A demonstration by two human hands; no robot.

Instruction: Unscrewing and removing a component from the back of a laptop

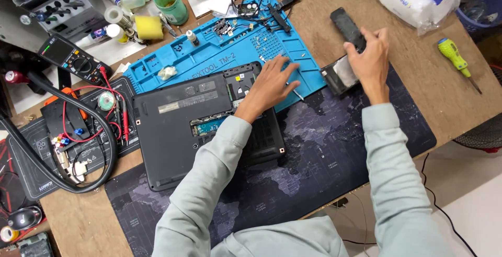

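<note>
The fingers of the right hand curl around a long black bar-shaped part, most likely a battery pack, which juts up and away past the knuckles, tilted; the same hand lies over a flat silvery slab in a dark frame, which lies just beside the right edge of the blue work mat; whether the hand presses on the slab I cannot tell. The fingers of the left hand are spread flat and hold nothing; their tips lie on the blue work mat near a thin metal tool, with the heel of the hand over the open corner of the upturned black laptop, which lies below the mat, overlapping its lower edge.

The bar looks stiff and fairly weighty for its shape, with a smooth casing that could slip; I judge it best taken around the middle, across its narrow width, clear of any contacts at the end; the slab looks rigid but fragile, better held by its edges.

Left of the mat lie a multimeter and red leads; right of it, on the bare tabletop, a green-handled screwdriver.
</note>
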